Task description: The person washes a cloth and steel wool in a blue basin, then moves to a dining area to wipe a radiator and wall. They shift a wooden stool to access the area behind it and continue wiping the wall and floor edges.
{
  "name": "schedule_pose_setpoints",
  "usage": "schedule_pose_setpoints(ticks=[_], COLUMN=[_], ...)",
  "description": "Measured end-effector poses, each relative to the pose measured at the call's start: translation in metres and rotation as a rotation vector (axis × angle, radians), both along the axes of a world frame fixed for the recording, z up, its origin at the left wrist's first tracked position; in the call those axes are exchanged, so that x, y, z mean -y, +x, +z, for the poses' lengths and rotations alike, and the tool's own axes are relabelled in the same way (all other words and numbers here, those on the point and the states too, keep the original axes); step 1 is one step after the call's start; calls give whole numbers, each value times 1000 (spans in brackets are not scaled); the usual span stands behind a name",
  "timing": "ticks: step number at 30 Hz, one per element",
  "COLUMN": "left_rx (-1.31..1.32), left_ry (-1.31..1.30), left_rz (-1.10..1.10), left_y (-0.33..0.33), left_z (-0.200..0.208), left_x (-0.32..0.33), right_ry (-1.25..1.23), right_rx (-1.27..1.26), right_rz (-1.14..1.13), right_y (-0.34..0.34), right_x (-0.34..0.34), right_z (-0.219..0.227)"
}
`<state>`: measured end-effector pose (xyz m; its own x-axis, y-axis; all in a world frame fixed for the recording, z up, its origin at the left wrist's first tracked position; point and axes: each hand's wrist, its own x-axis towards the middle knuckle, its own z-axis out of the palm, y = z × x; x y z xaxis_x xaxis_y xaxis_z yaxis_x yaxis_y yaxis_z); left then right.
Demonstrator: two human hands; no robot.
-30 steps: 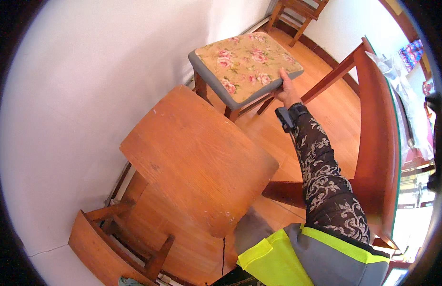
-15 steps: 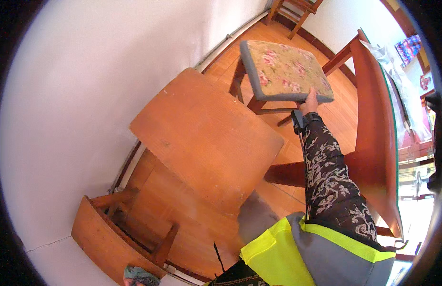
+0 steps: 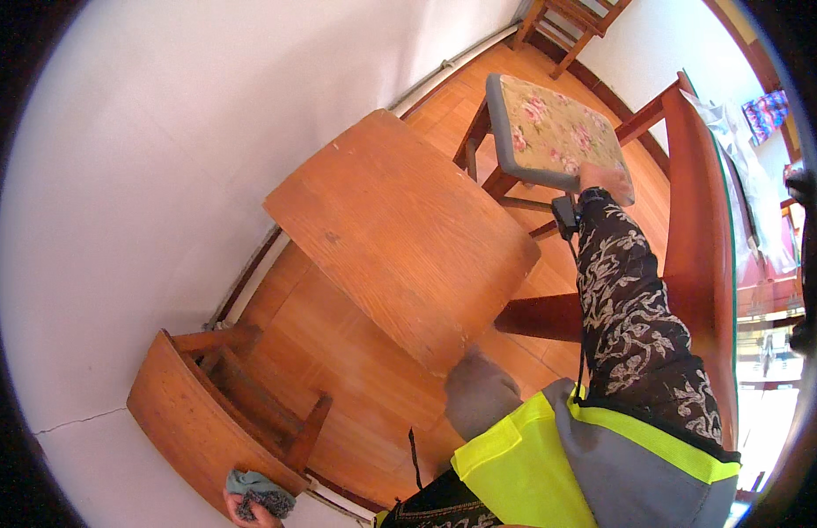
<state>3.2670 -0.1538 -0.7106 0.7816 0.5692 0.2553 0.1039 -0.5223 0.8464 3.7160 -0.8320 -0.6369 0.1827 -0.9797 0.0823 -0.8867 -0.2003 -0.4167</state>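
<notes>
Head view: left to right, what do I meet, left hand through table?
Left hand holding a grey-blue cloth → brown wooden seat → floral stool → reddish-brown table.

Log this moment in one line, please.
left hand: holding grey cloth at wooden backrest | right hand: on floral stool, near edge | wooden seat: left of stool

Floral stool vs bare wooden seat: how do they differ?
Surface: the floral stool has a tan top with pink flowers and grey sides; the bare wooden seat is plain brown and marked.
Position: the floral stool is farther from the wearer; the bare wooden seat is nearer.
Contact: the right hand is on the floral stool's edge; neither hand touches the bare wooden seat.
Shared: broad, four-sided tops.
</notes>
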Motion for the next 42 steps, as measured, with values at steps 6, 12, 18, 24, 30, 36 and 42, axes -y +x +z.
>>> schedule_pose_setpoints(ticks=[6,12,18,24,30,36,42], left_rx=[23,-25,-51,-43,44,-102,-43], left_ry=[31,17,31,58,80,-257,-96], left_rz=[49,42,38,-19,-28,354,242], left_y=[11,6,-1,9,25,-21,-19], left_z=[-3,12,22,40,58,17,-22], left_x=[-8,-11,-14,-13,-4,-45,-73], right_ry=[-415,-748,-463,-484,-334,-331,-327], right_rx=[-277,-501,-673,-844,-1029,-1257,-3], right_rz=[872,1431,1283,1167,850,911,1966], right_y=[78,147,157,121,87,110,141], right_x=[-10,-79,-68,10,107,80,-227], right_z=[45,3,8,6,-19,0,54])
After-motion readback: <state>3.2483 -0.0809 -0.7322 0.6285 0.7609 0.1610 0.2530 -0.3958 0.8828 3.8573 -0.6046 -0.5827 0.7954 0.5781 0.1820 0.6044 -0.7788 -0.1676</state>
